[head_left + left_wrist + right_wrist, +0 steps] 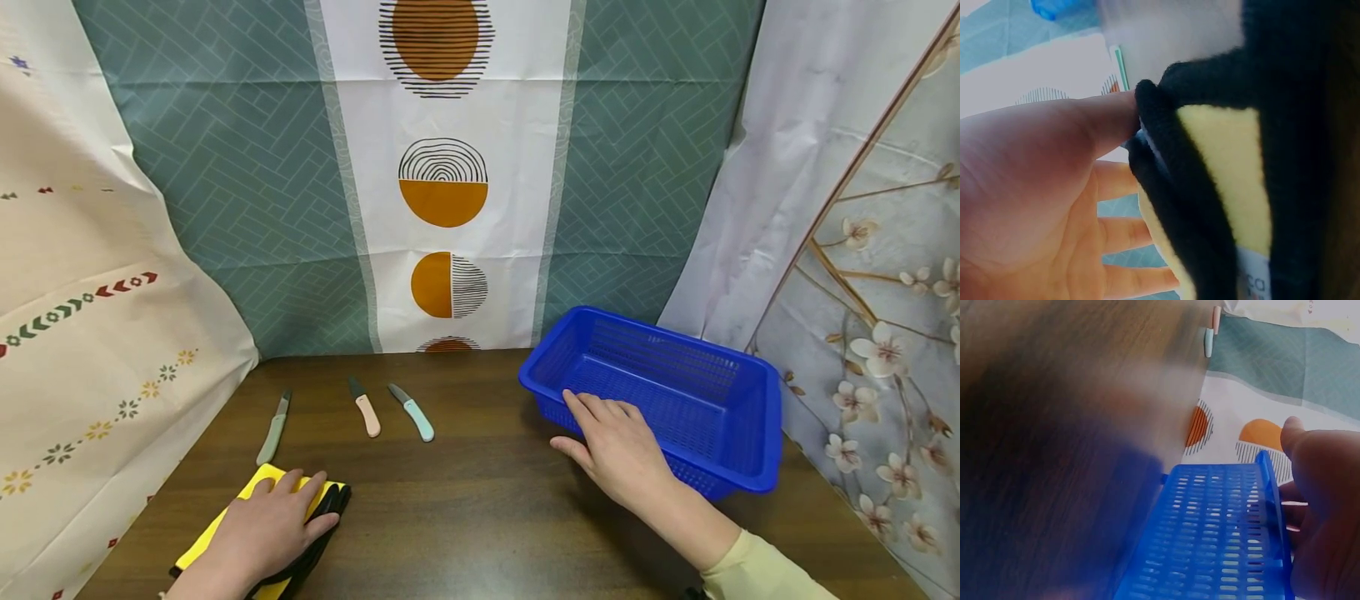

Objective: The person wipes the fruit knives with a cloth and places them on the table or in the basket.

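Observation:
My left hand [266,525] lies on a folded yellow cloth [1225,175] with black edging, at the near left of the table. Its fingers stretch over the cloth, and in the left wrist view the thumb touches the black border. On the right, my right hand [618,450] rests over the near rim of a blue plastic basket [660,346], fingers extended and thumb out to the side. The basket's slotted side wall fills the lower part of the right wrist view. Nothing shows inside the basket.
Just beyond the cloth lies a knife with a green handle [272,435]. Farther back are a pink-handled knife [367,413] and a light blue-handled knife [417,418]. Patterned fabric [450,108] hangs along the back and both sides of the wooden table [465,517].

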### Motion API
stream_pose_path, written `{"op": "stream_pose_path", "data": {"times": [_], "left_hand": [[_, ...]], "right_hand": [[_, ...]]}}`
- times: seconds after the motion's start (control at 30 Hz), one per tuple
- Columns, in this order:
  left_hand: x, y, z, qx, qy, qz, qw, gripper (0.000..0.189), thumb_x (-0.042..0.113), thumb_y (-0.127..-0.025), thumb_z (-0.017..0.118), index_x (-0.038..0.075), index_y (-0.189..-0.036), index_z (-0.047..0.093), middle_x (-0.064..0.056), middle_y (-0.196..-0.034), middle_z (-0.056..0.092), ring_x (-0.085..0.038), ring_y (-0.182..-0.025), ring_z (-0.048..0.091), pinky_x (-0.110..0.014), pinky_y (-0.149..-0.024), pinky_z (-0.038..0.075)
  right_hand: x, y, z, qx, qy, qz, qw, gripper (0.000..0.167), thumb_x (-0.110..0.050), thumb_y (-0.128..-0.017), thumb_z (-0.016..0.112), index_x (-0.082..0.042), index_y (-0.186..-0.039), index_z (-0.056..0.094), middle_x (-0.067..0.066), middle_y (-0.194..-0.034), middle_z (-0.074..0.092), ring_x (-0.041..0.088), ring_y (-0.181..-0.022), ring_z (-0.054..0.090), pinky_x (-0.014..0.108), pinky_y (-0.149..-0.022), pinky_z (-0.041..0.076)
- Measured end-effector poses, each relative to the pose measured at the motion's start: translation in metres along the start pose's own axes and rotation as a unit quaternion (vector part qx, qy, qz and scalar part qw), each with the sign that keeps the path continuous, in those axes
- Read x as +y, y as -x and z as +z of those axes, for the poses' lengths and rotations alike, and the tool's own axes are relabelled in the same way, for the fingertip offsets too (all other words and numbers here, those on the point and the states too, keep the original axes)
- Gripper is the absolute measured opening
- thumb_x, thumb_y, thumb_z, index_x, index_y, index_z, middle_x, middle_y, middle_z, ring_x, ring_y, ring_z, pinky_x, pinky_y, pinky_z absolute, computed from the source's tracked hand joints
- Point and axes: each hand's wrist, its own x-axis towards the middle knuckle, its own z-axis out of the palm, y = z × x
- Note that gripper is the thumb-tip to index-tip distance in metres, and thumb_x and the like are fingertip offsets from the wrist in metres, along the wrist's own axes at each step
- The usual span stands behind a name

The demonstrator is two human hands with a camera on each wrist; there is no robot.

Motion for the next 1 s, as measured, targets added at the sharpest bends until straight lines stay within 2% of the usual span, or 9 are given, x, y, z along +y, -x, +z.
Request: {"op": "stream_pose_path", "data": {"times": [0.3,0.63,1.0], "left_hand": [[0.002,-0.002,0.000,-0.011,-0.002,0.003,0.9999,0.066,0.061,-0.100,0.071,0.013,-0.145,0.069,-0.018,-0.134,0.066,-0.046,-0.108,0.065,-0.067,-0.075,0.057],[0.004,-0.003,-0.001,-0.016,-0.003,0.008,0.9998,0.065,0.060,-0.100,0.072,0.012,-0.145,0.069,-0.018,-0.132,0.066,-0.045,-0.105,0.064,-0.063,-0.074,0.058],[0.008,-0.007,-0.002,-0.024,-0.006,0.010,0.9997,0.066,0.059,-0.100,0.073,0.012,-0.146,0.068,-0.020,-0.132,0.066,-0.046,-0.105,0.064,-0.063,-0.077,0.059]], "right_hand": [[0.010,-0.001,0.004,0.024,-0.016,-0.007,0.9995,0.064,-0.047,-0.104,0.074,-0.005,-0.151,0.066,0.015,-0.132,0.073,0.037,-0.116,0.073,0.058,-0.093,0.059],[0.023,-0.002,0.006,0.039,-0.032,0.000,0.9987,0.053,-0.044,-0.104,0.074,-0.011,-0.146,0.072,0.009,-0.128,0.077,0.032,-0.115,0.075,0.053,-0.084,0.063],[0.037,-0.001,0.007,0.070,-0.057,-0.009,0.9958,0.034,-0.039,-0.103,0.078,-0.016,-0.128,0.081,-0.004,-0.115,0.078,0.022,-0.101,0.078,0.047,-0.069,0.063]]}}
